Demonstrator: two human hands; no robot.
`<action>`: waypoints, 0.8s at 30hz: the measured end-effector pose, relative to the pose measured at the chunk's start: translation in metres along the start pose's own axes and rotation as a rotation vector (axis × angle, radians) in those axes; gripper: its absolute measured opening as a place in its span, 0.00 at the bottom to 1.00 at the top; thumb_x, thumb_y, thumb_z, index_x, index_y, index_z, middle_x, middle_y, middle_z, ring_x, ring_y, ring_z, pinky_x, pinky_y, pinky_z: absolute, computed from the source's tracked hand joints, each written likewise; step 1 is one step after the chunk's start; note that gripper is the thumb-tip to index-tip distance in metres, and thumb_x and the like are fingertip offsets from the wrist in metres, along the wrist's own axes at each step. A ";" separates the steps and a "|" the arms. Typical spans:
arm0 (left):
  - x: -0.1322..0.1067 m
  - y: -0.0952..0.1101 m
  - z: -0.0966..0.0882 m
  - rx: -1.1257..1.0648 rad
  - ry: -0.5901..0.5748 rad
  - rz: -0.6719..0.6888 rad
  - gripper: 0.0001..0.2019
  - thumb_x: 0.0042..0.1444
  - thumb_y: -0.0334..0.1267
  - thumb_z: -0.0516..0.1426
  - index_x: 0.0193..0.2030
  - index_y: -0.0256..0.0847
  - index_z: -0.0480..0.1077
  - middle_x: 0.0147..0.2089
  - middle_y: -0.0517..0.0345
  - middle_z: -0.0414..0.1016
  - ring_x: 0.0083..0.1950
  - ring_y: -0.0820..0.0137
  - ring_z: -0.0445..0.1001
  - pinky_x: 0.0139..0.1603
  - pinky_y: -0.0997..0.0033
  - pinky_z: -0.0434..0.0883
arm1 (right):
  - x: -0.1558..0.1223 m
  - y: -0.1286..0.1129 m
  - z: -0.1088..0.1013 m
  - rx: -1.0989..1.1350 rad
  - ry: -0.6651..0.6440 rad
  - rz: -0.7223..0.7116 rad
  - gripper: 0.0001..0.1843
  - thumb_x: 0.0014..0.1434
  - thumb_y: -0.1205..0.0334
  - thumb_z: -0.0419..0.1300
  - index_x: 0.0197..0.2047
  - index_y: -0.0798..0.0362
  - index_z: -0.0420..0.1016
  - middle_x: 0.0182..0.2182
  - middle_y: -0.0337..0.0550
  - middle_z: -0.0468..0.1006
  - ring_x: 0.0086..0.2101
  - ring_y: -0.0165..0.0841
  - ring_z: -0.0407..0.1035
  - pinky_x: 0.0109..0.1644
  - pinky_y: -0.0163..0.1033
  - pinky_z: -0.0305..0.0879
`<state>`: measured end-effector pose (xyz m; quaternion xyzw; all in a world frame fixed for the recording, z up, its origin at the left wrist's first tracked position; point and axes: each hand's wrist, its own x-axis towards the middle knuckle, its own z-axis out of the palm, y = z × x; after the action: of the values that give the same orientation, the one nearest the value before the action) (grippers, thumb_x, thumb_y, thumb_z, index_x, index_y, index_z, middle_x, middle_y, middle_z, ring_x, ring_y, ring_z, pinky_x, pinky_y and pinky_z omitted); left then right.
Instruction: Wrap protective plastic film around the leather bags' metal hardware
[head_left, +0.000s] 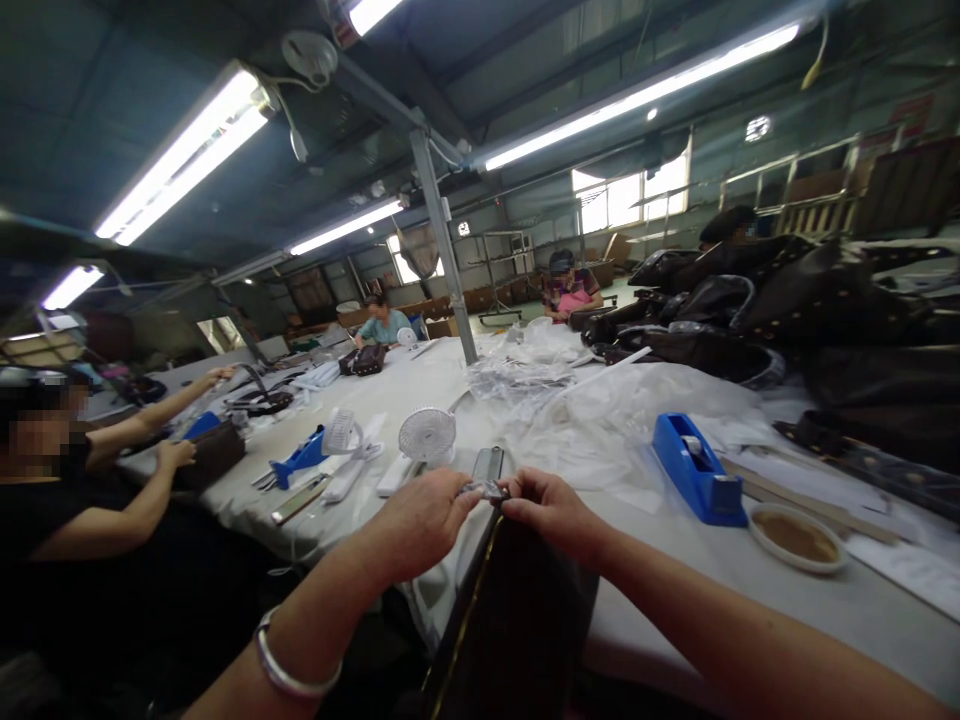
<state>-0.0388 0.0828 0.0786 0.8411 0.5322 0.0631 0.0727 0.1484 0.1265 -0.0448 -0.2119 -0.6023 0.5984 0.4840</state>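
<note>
Lowest and closest, a dark bag with a gold-coloured line along its side. At its far end, a small shiny piece, pinched tightly by the fingers of both the left hand and the right hand. Just beyond on the worktop, a flat grey plate and a white fan. Off to the right, a blue tape dispenser beside a shallow dish with brown contents. Far left, a co-worker, hands at a brown bag.
</note>
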 end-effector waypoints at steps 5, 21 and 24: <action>-0.006 -0.007 -0.001 0.021 0.020 0.032 0.16 0.68 0.47 0.48 0.42 0.43 0.74 0.39 0.52 0.79 0.40 0.62 0.76 0.40 0.67 0.68 | -0.004 -0.001 0.007 -0.247 0.021 -0.050 0.14 0.58 0.59 0.62 0.28 0.51 0.60 0.32 0.38 0.73 0.34 0.33 0.64 0.41 0.39 0.61; -0.006 -0.015 0.034 0.110 0.011 0.085 0.15 0.68 0.45 0.47 0.38 0.41 0.70 0.38 0.52 0.75 0.39 0.62 0.74 0.40 0.64 0.67 | -0.005 -0.003 0.005 -0.639 -0.151 -0.261 0.06 0.58 0.69 0.60 0.31 0.51 0.67 0.34 0.41 0.74 0.36 0.34 0.67 0.43 0.38 0.63; -0.004 -0.014 0.044 0.030 0.031 0.105 0.13 0.68 0.42 0.48 0.40 0.40 0.70 0.39 0.52 0.74 0.40 0.63 0.73 0.42 0.64 0.67 | -0.006 -0.001 0.005 -0.660 -0.139 -0.270 0.06 0.58 0.70 0.60 0.32 0.51 0.68 0.34 0.41 0.74 0.37 0.34 0.68 0.44 0.39 0.63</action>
<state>-0.0450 0.0830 0.0326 0.8678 0.4892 0.0719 0.0482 0.1470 0.1190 -0.0450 -0.2340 -0.8169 0.3154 0.4223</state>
